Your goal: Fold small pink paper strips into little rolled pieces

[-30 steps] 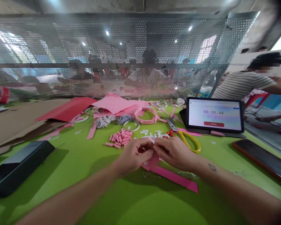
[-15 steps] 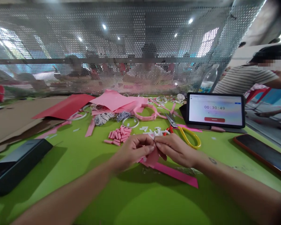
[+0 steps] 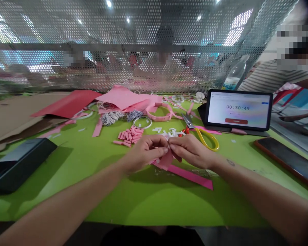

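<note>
My left hand (image 3: 143, 153) and my right hand (image 3: 192, 151) meet above the green table (image 3: 97, 177), both pinched on one small pink paper piece (image 3: 166, 159) held between their fingertips. Under them lies a long magenta paper strip (image 3: 192, 177). Just beyond my left hand sits a heap of small pink paper rolls (image 3: 130, 134). White paper scraps (image 3: 166, 132) lie behind my fingers. Yellow-handled scissors (image 3: 205, 139) rest beside my right hand.
A tablet (image 3: 238, 110) showing a timer stands at the right, a phone (image 3: 287, 161) in front of it. A black box (image 3: 15, 164) lies at the left. Pink and red paper sheets (image 3: 97, 102), a pink ring (image 3: 160, 112), string and cardboard fill the back. A person sits at far right.
The view has tilted down, so the table's near edge now shows. My hands keep pinching the pink piece with only small finger shifts. The timer went from 00:30:48 to 00:30:49.
</note>
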The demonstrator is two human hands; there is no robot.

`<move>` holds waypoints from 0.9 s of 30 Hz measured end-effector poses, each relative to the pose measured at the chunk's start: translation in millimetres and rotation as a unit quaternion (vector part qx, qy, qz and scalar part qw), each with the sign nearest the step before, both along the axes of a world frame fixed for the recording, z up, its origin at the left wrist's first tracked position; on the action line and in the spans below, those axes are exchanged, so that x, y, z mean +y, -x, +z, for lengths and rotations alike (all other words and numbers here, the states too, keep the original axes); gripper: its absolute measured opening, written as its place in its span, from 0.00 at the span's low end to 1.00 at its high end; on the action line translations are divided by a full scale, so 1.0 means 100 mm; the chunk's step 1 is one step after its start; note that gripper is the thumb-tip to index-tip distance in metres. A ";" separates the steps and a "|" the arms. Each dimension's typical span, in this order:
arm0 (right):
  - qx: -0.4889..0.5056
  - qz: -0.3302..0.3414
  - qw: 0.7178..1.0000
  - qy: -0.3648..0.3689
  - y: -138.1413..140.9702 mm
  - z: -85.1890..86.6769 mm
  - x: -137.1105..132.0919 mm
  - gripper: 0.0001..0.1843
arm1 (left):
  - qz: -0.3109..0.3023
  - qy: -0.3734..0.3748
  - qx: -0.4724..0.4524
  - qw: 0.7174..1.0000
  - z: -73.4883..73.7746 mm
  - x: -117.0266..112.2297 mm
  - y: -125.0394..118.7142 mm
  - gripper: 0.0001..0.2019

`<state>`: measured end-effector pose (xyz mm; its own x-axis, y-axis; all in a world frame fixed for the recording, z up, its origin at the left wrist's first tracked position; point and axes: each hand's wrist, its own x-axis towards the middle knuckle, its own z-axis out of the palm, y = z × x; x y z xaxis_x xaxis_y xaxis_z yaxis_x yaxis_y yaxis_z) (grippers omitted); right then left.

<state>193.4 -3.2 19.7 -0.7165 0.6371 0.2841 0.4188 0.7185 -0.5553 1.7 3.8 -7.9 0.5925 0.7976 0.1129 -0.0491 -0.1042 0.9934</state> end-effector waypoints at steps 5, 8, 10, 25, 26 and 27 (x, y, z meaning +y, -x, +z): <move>-0.002 0.003 1.000 0.007 0.00 0.00 0.01 0.13 | 0.001 -0.005 0.012 1.000 0.01 0.00 0.00 0.05; -0.003 0.003 1.000 0.009 0.00 0.00 0.00 0.13 | 0.007 -0.017 0.019 1.000 0.03 -0.01 -0.01 0.05; -0.002 0.002 1.000 -0.001 0.00 0.00 0.00 0.14 | 0.014 -0.034 0.027 0.999 0.05 -0.02 -0.02 0.05; -0.067 -0.046 0.995 -0.066 0.02 -0.02 0.00 0.10 | 0.013 -0.110 0.054 0.992 0.03 -0.04 -0.03 0.04; -0.072 -0.047 0.994 -0.065 0.02 -0.01 0.00 0.10 | 0.009 -0.108 0.052 0.993 0.03 -0.04 -0.03 0.03; -0.077 -0.047 0.994 -0.064 0.02 -0.01 0.00 0.10 | 0.007 -0.106 0.050 0.993 0.03 -0.04 -0.04 0.03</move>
<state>191.2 -3.5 18.6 -0.6968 0.6692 0.2581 0.5606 0.7326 -0.3859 5.3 0.2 -5.1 0.5984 0.7703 0.2206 0.0517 -0.3119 0.9487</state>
